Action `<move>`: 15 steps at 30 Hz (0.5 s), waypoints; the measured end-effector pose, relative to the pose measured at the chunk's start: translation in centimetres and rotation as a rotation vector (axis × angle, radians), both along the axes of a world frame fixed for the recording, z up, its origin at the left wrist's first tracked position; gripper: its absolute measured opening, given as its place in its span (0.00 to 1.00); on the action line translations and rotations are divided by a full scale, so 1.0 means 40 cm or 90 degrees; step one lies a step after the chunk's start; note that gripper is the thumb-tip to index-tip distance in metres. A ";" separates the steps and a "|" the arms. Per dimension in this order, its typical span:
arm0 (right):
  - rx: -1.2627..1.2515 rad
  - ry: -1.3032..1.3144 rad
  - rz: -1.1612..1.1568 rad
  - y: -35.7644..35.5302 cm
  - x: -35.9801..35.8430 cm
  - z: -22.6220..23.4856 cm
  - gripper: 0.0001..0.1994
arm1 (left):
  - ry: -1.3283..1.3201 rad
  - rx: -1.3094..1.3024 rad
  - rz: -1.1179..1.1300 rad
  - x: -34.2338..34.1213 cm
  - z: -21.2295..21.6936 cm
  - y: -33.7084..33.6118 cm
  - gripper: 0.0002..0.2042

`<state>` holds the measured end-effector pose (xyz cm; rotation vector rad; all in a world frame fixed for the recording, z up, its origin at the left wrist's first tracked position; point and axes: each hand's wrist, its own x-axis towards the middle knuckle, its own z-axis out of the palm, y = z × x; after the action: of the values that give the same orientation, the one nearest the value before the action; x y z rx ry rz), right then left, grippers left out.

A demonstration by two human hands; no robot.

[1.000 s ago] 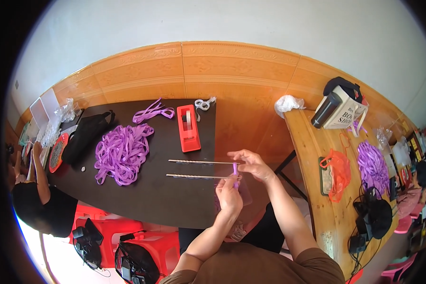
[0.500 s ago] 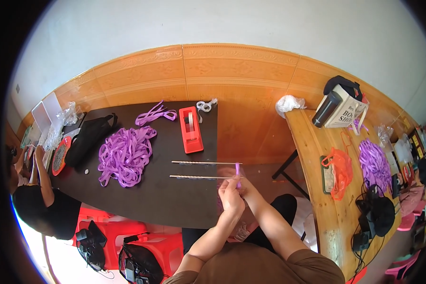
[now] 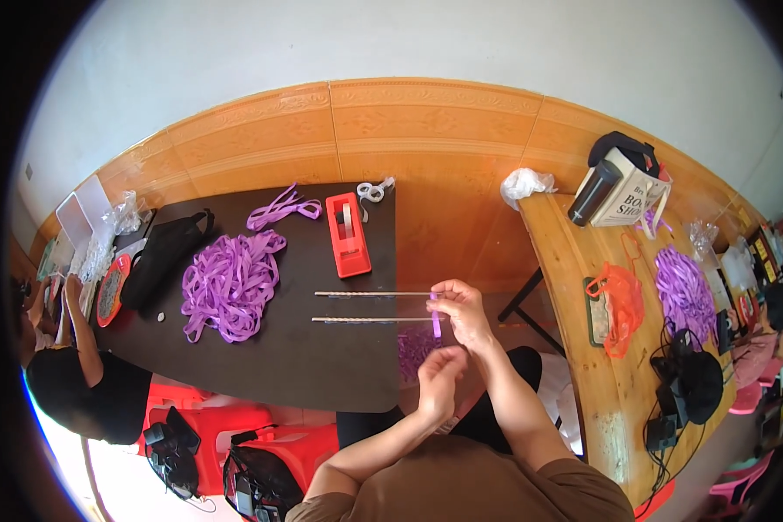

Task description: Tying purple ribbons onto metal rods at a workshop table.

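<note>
Centre of frame: the right hand pinches purple ribbon crossing two slender, spiral-ended rods; the left hand, below, is curled, whether around anything cannot be told. Clean wrapping probably calls for flat ribbon, even tension and parallel rods.

Dark table bears rods, purple ribbon, tape dispenser.

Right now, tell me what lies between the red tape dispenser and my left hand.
In the head view, two thin rods, side by side, cross the stretch between the red tape dispenser and your left hand.
</note>
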<state>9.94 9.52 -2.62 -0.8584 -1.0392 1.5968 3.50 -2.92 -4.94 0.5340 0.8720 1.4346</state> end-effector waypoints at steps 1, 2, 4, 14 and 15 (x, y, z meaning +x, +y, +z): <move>-0.008 0.016 0.004 -0.001 0.004 -0.005 0.09 | 0.055 0.004 -0.133 -0.020 -0.009 -0.038 0.05; -0.002 0.014 -0.004 0.001 0.011 -0.012 0.09 | 0.110 0.011 -0.269 -0.048 0.008 -0.068 0.05; -0.007 0.021 -0.037 -0.009 0.025 -0.004 0.09 | 0.281 0.111 -0.323 -0.108 0.057 -0.116 0.03; 0.184 -0.503 -0.173 0.038 0.119 -0.231 0.12 | 0.569 0.488 -0.101 -0.260 0.213 -0.140 0.02; 0.243 -0.671 -0.179 0.055 0.156 -0.312 0.14 | 0.603 0.513 -0.064 -0.263 0.221 -0.120 0.02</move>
<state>16.19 11.72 -15.11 -1.5311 -1.7611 0.5992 -7.02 -7.70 3.90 1.9392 0.9185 1.3893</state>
